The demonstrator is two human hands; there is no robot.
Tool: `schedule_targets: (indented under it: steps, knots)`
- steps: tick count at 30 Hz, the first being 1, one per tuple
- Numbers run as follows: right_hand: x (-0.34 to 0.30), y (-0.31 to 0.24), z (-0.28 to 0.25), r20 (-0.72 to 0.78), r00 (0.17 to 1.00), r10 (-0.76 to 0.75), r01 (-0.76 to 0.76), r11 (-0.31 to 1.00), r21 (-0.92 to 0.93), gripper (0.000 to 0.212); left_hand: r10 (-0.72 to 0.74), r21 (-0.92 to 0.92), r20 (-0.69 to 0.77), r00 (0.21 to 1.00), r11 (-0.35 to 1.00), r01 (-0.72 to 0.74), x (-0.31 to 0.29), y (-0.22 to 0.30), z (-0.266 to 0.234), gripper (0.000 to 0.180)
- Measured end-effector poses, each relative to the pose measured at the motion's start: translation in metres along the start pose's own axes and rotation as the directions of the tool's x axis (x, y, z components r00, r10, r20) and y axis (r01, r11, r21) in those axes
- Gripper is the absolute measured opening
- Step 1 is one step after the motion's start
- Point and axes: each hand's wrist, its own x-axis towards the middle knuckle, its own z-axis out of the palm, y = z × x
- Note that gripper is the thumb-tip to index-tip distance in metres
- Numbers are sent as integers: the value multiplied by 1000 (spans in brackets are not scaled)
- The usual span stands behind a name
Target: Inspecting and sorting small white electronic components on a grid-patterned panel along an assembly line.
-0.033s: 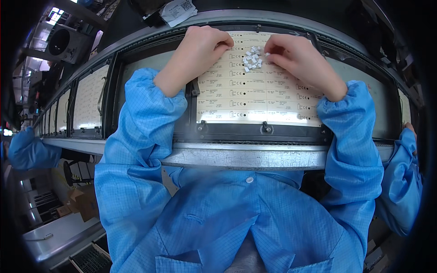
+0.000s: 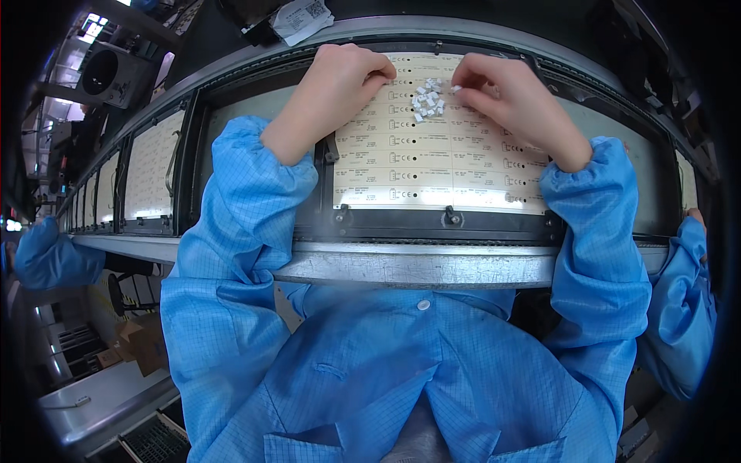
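Head view: the left hand (image 2: 340, 85) rests curled on the pale circuit panel (image 2: 432, 166), fingers folded under; whether anything is pinched inside them cannot be told. The right hand (image 2: 505, 96) lies opposite it, thumb and forefinger pressed together at their tips, apparently on one small white piece, though it is too small to be certain. Between the two hands, just left of the right fingertips, sits a loose heap of small white components (image 2: 427, 99) directly on the panel; no tray or cup holds them. The panel itself sits in a dark carrier frame (image 2: 432, 224), which acts as its holder, with a metal rail (image 2: 417, 266) along its near edge. As a judgement, the work looks early or midway: the heap is still sizeable, and the printed rows nearer the body than the hands show no white pieces that can be made out; what has been fitted beneath the hands is hidden. Further panels in like frames (image 2: 147, 174) run off to the left; another person's blue sleeve (image 2: 683, 309) shows on the right.
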Motion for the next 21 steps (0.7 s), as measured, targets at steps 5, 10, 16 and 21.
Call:
schedule_targets:
  steps: [5,10,16,21]
  knots:
    - [-6,9,-19,-132,991,-35,47,995,90,13,108,135,-33,994,986,-103,-1,1,2,13]
    - [-10,28,-30,-146,989,31,6,970,242,13,146,273,-54,988,954,-125,-6,17,4,13]
    - [-27,35,-32,-38,975,220,-209,958,197,13,106,56,-28,994,993,-104,-11,28,1,16]
    - [-29,36,-32,-42,978,206,-202,977,74,16,138,-26,23,990,990,-137,-7,29,9,16]
